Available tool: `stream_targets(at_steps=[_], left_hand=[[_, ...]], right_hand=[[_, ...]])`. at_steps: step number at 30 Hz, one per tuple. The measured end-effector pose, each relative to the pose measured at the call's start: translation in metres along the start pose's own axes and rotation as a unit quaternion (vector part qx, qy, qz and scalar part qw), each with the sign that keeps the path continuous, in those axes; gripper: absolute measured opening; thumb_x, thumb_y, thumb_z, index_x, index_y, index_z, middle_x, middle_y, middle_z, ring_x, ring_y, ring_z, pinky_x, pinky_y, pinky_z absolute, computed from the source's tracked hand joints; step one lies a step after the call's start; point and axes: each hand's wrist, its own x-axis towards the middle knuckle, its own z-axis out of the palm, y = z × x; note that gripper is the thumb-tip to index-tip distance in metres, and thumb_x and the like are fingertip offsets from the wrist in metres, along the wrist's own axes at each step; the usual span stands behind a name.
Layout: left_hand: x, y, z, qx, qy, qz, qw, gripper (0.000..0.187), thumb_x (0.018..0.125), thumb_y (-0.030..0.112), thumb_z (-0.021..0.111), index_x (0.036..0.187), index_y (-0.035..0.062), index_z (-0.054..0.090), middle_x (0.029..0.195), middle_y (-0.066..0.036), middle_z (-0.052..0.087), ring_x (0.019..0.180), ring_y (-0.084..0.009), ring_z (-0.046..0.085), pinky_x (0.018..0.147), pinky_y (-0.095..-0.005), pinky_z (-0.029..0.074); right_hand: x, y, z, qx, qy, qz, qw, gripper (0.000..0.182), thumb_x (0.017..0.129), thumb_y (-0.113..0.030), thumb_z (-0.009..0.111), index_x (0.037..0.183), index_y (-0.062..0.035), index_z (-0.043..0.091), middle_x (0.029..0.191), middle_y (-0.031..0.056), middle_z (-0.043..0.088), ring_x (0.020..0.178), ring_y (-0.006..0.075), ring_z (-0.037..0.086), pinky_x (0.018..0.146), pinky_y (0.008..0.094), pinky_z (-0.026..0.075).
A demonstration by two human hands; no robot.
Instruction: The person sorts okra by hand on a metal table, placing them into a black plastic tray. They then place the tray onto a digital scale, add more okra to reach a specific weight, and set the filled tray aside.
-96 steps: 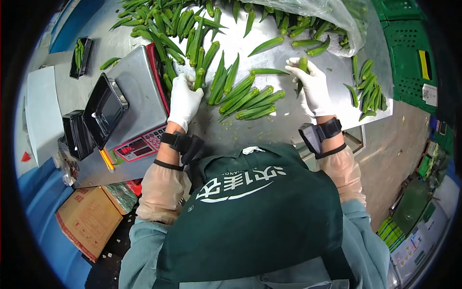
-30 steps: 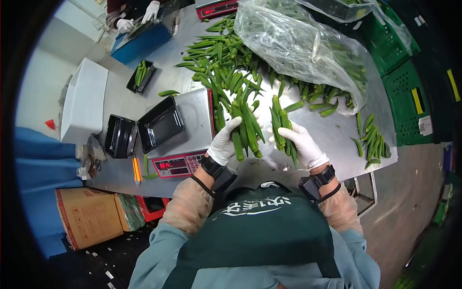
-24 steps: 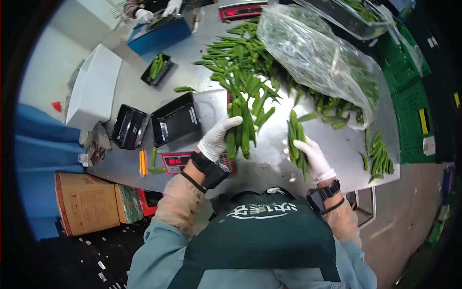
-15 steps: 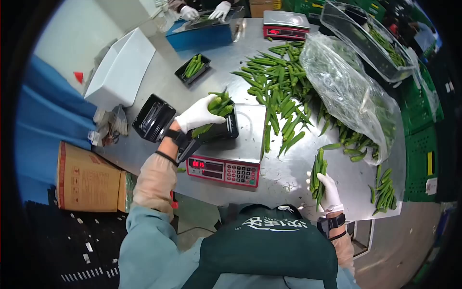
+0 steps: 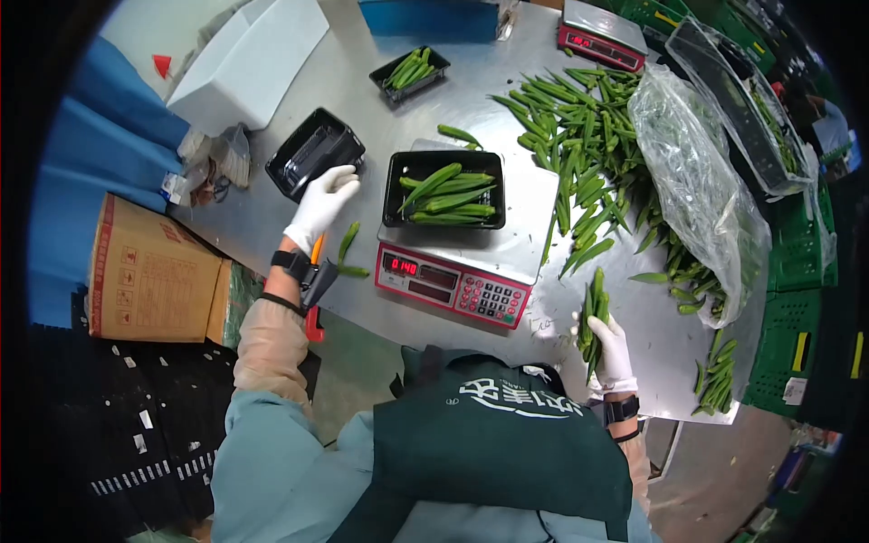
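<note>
My gloved left hand [image 5: 323, 206] is at the near edge of the stacked empty black trays [image 5: 308, 156], fingers stretched out and holding nothing. To its right, a black tray [image 5: 394, 185] with several okra pods [image 5: 451, 190] sits on the pan of the red-and-silver scale [image 5: 434, 294], whose display reads 0.140. In my gloved right hand [image 5: 611, 351], over the table's front right, is a bunch of okra [image 5: 592, 319], held upright against the palm. Loose okra pods [image 5: 348, 242] lie on the table just right of my left wrist.
A large okra pile [image 5: 579, 122] spreads right of the scale, partly under a clear plastic bag [image 5: 692, 172]. Another filled tray [image 5: 425, 83], a second scale [image 5: 602, 34] and a white bin [image 5: 249, 68] stand farther back. Green crates [image 5: 783, 344] line the right side.
My left hand has let go of okra in the tray on the scale and moved left to the empty trays. The display went from 0.015 to 0.140. My right hand still holds its bunch.
</note>
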Motion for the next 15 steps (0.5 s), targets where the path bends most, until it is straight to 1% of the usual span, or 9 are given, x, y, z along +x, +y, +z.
stream_targets(at_steps=[2,3,4,6,9,10,12,14,15], left_hand=[[-0.016,-0.012,-0.014,-0.025,0.028,-0.046,0.998,0.041,0.092,0.02,0.067,0.128,0.0015,0.058,0.116,-0.009,0.066,0.108,-0.0154,0.061,0.094,-0.0278,0.046],[-0.024,-0.018,-0.019,-0.048,0.036,-0.068,0.996,0.04,0.093,0.023,0.066,0.127,0.0034,0.059,0.115,-0.005,0.066,0.106,-0.0133,0.061,0.09,-0.0263,0.045],[-0.031,-0.024,-0.024,-0.025,0.033,-0.086,0.995,0.039,0.097,0.023,0.06,0.13,0.0041,0.056,0.118,-0.007,0.067,0.11,-0.0149,0.062,0.092,-0.0269,0.046],[-0.042,-0.034,-0.028,-0.044,0.042,-0.106,0.993,0.039,0.097,0.024,0.06,0.13,0.004,0.056,0.119,-0.007,0.067,0.111,-0.0154,0.062,0.093,-0.0278,0.046],[-0.054,-0.042,-0.028,-0.062,0.046,-0.109,0.991,0.039,0.097,0.024,0.06,0.13,0.0035,0.056,0.119,-0.006,0.067,0.111,-0.015,0.062,0.093,-0.0278,0.046],[-0.057,-0.048,-0.028,-0.052,0.046,-0.102,0.992,0.039,0.097,0.023,0.06,0.13,0.0033,0.056,0.119,-0.006,0.067,0.111,-0.015,0.062,0.093,-0.0278,0.046],[-0.06,-0.06,-0.028,-0.033,0.047,-0.086,0.995,0.038,0.097,0.023,0.059,0.13,0.0031,0.056,0.12,-0.006,0.067,0.11,-0.0148,0.062,0.093,-0.0279,0.046],[-0.068,-0.068,-0.031,-0.04,0.051,-0.077,0.995,0.038,0.097,0.022,0.059,0.13,0.0028,0.056,0.12,-0.006,0.067,0.11,-0.0143,0.062,0.091,-0.0274,0.046],[-0.072,-0.075,-0.034,-0.043,0.053,-0.071,0.995,0.038,0.097,0.022,0.059,0.13,0.0028,0.056,0.12,-0.006,0.067,0.11,-0.0143,0.062,0.091,-0.0273,0.046]], right_hand=[[0.004,-0.016,0.023,-0.066,0.002,0.011,0.998,0.027,0.093,-0.012,0.06,0.118,-0.0006,0.059,0.097,0.0062,0.069,0.072,0.0115,0.062,0.063,0.0246,0.049],[0.011,-0.023,0.035,-0.1,-0.005,-0.003,0.995,0.027,0.093,-0.013,0.061,0.117,-0.0006,0.06,0.096,0.0051,0.068,0.071,0.0107,0.062,0.063,0.0239,0.048],[0.018,-0.03,0.046,-0.134,-0.014,-0.018,0.991,0.027,0.092,-0.013,0.063,0.116,-0.0005,0.061,0.094,0.004,0.067,0.071,0.0098,0.061,0.063,0.0231,0.047],[0.032,-0.051,0.078,-0.187,-0.045,-0.054,0.98,0.027,0.091,-0.014,0.064,0.115,-0.0003,0.062,0.09,0.0017,0.065,0.071,0.0069,0.058,0.063,0.022,0.046],[0.052,-0.08,0.138,-0.317,-0.094,-0.138,0.934,0.031,0.089,-0.014,0.065,0.115,0.0014,0.062,0.087,0.001,0.063,0.075,0.0054,0.056,0.067,0.0221,0.047],[0.057,-0.088,0.16,-0.33,-0.101,-0.14,0.928,0.034,0.087,-0.017,0.067,0.116,0.0001,0.061,0.086,0.0043,0.065,0.076,0.0083,0.059,0.069,0.0243,0.048],[0.08,-0.087,0.187,-0.429,-0.106,-0.268,0.856,0.036,0.086,-0.022,0.069,0.116,-0.0032,0.062,0.086,0.0079,0.066,0.075,0.0122,0.062,0.072,0.0278,0.05],[0.097,-0.088,0.215,-0.474,-0.103,-0.325,0.811,0.037,0.084,-0.026,0.071,0.114,-0.0057,0.063,0.087,0.012,0.067,0.078,0.0188,0.065,0.074,0.0322,0.051],[0.117,-0.084,0.219,-0.533,-0.089,-0.426,0.725,0.038,0.08,-0.029,0.074,0.11,-0.0064,0.066,0.089,0.0127,0.068,0.081,0.024,0.066,0.075,0.0363,0.051]])
